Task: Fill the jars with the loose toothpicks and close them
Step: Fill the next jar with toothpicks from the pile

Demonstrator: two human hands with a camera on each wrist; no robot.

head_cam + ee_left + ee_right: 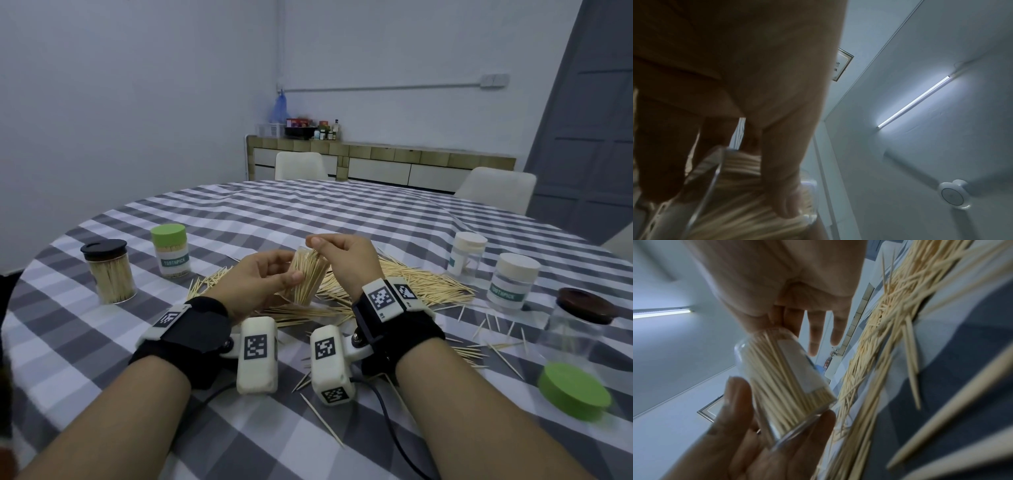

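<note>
Because the clear jar point(306, 278) must stay tilted and steady for loading, the head view shows the left hand point(257, 281) wrapped round it above the toothpick pile point(394, 284) at 12 o'clock on the bench point(308, 212), the right hand point(346, 262) pinching toothpicks into its mouth. In the left wrist view, curled fingers point(781, 170) press the jar's wall. In the right wrist view, thumb and forefinger meet at the jar's mouth, the other fingers point(836, 327) spread.

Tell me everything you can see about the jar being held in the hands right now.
The jar is a clear, plastic-looking cylinder with a white label on one side and no lid on. It is packed nearly full of pale wooden toothpicks standing lengthwise inside. It is held tilted above the loose pile on the checked cloth. The left hand grips its lower body, fingers under the base. The right hand is at the open mouth, fingertips on the toothpick ends.
</note>
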